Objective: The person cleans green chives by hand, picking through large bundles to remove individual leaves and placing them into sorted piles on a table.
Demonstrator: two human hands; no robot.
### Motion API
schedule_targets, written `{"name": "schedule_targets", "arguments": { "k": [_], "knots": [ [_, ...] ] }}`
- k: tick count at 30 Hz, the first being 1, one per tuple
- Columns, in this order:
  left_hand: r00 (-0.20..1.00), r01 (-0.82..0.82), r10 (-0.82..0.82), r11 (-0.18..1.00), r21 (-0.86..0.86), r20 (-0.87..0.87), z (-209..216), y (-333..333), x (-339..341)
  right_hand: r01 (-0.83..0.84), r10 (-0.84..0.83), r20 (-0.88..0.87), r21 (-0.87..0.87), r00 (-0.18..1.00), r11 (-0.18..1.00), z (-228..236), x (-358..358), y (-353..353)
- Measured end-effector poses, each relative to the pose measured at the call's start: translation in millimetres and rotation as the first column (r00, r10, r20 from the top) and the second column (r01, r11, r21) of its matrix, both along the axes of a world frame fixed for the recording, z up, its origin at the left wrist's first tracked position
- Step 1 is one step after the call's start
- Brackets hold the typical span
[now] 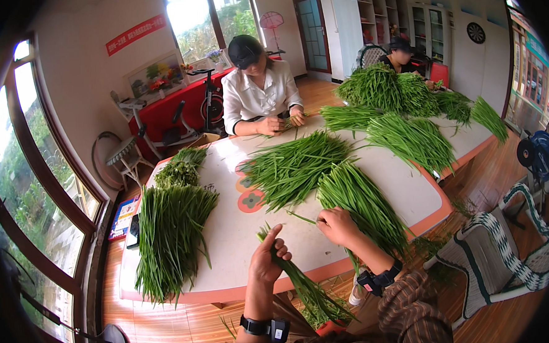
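My left hand (pixel 266 263) is closed around a small bunch of chives (pixel 301 287). The stem ends stick up past the thumb, and the long green leaves hang down over the table's front edge. To its right, my right hand (pixel 339 226) is pinched at the end of a single chive stalk (pixel 302 218), whose other end points left above the white tabletop. Just beside that hand lies a thick pile of chives (pixel 364 203). Beyond both hands, a wider loose pile of chives (pixel 296 164) is spread across the middle of the table.
Another chive heap (pixel 171 239) lies at the table's left, next to a dark phone (pixel 133 232). Opposite, a person in a white shirt (pixel 261 94) handles stalks. Large chive stacks (pixel 376 88) stand far right, before a second person. A woven chair (pixel 496 256) is at right.
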State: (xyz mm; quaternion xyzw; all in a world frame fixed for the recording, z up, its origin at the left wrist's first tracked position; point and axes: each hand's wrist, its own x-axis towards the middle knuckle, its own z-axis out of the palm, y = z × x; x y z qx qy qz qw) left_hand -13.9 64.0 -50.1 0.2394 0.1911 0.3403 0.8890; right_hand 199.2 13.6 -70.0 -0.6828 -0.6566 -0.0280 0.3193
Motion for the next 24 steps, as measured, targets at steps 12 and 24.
{"name": "schedule_targets", "arguments": {
  "k": [12,24],
  "knots": [
    [0.998,-0.026,0.028,0.999,0.04,-0.048,-3.8,6.0,25.9,-0.341,0.252,-0.543,-0.068,0.801,0.938,26.5,-12.2,-32.6],
    [0.987,-0.158,0.157,0.98,0.12,0.014,4.4,10.1,-15.9,0.043,-0.075,-0.208,-0.155,0.975,0.987,27.2,10.3,-24.8]
  ]
}}
